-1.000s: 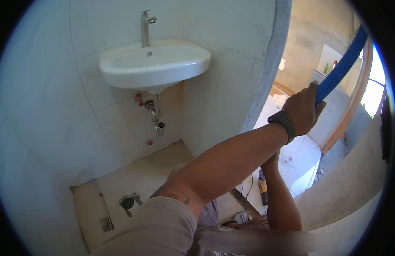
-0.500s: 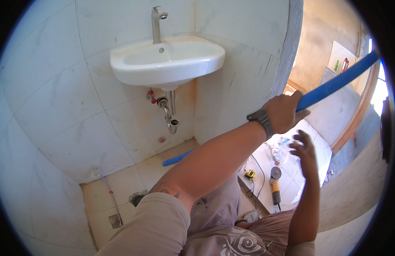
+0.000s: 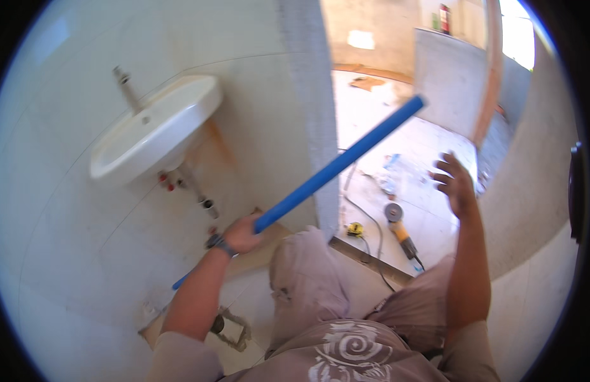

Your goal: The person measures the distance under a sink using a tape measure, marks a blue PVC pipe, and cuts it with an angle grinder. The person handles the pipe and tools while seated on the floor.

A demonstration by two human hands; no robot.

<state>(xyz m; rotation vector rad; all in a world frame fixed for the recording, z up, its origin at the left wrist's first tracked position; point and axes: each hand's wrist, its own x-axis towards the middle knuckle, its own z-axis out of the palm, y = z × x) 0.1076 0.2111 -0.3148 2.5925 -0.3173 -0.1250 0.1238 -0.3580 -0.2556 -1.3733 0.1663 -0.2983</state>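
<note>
My left hand is closed round a long blue pipe. The pipe slants up to the right, its far end in front of the doorway; a short blue end shows past my left forearm. At the right, my right hand is raised with its fingers apart, holding nothing. Below it on the doorway floor lie a yellow angle grinder with its disc uppermost and a yellow tape measure.
A white washbasin with a tap hangs on the left wall, and a metal drain pipe sticks out beneath it. A cord runs over the doorway floor. Beside my left arm is a floor hole with rough edges.
My left hand has drawn back to the left and down with the blue pipe, whose far end is now in view. The view has turned toward the doorway. My right hand stays raised.
</note>
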